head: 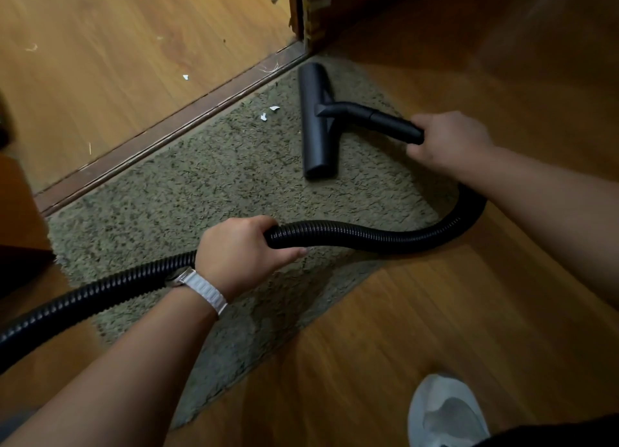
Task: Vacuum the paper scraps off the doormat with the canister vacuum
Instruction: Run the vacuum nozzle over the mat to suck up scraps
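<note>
Warm brown wood flooring [435, 312] fills the view, and a shaggy olive-grey doormat [201, 192] lies on it with its far edge against a dark threshold strip [167, 135] that runs diagonally across the upper left.

Over the near part of the mat, the left hand [241, 249] has its fingers curled over a ribbed black hose [368, 237], with the thumb stretched along the hose's near side. A watch [204, 289] with a white band sits on that wrist. The right hand [449, 138], farther out and to the right, is wrapped round the rear end of a rigid black tube [385, 120], knuckles up.

The tube leads left into a long black floor nozzle [316, 121], which lies flat on the mat's far right part, its far end near the corner by the threshold. From under the right hand the hose loops down past the mat's right edge onto the flooring, curves back across the mat through the left hand, and runs off the lower left edge of the view.

Two white paper scraps [274, 108] lie on the mat just left of the nozzle, close to the threshold strip and not touching the nozzle. A further white scrap [185, 77] lies on the flooring beyond the strip.

A worn wooden door post [315, 8] stands at the strip's far end. Dark furniture [20, 232] borders the mat's left end, and a pale grey shoe [445, 413] shows at the bottom right.
</note>
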